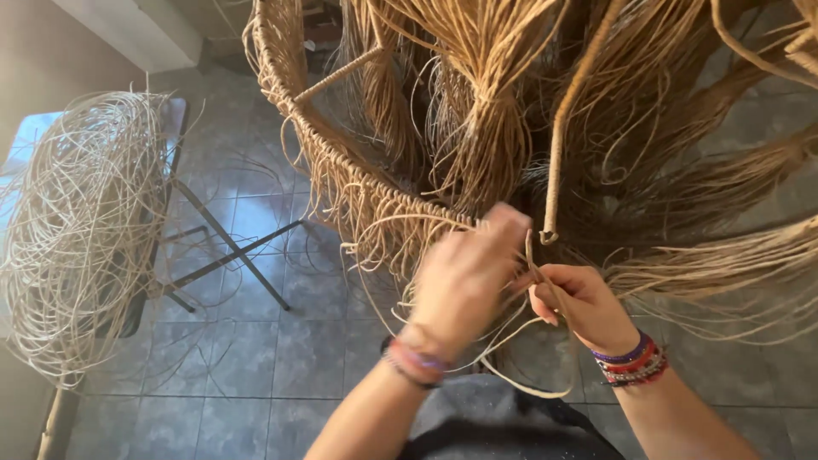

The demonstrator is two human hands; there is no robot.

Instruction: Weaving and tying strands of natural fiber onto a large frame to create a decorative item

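Observation:
My left hand point(464, 277) is blurred, raised at the woven rim point(341, 170) of a large round wicker frame, its fingers closed around thin tan cane strands point(511, 341). My right hand point(584, 305) sits just to its right, pinching the same strands near a cane-wrapped rod point(558, 128) that hangs down and ends in a small hook. A loop of strand curves below both wrists. Both wrists wear several coloured bead bracelets. Thick bundles of loose fibre point(486, 102) hang from the frame above my hands.
A big tangled coil of pale cane point(81, 230) rests on a folding table point(230, 247) with dark metal legs at the left. The floor is grey tile point(256, 358). A white block stands at the top left.

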